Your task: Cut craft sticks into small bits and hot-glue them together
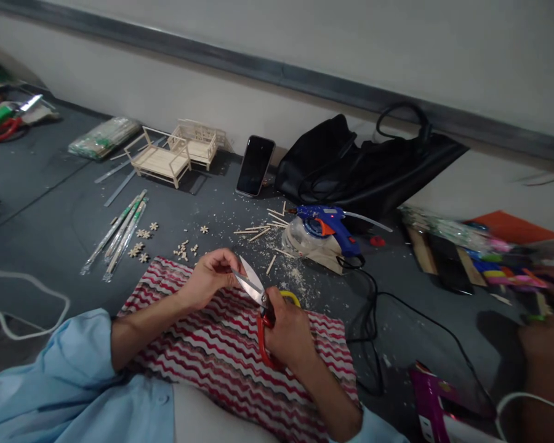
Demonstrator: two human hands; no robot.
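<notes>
My right hand (289, 329) grips a pair of scissors (253, 289) by its red and yellow handles. The blades are parted and point up and left. Just beyond their tips, my left hand (215, 277) is closed in a pinch; what it holds is too small or hidden to make out. Both hands are above a red, white and grey striped cloth (221, 351). Past the cloth lie short wooden sticks (259, 234), small cut wooden pieces (184, 249) and flower-shaped wooden pieces (141, 234).
A blue glue gun (327, 221) rests on a clear container (298, 240), its black cable (373, 307) running right. Behind stand a phone (255, 166), miniature stick furniture (161, 160) and a black bag (351, 166). Wrapped stick bundles (122, 234) lie left; another person's arm (545, 357) is at right.
</notes>
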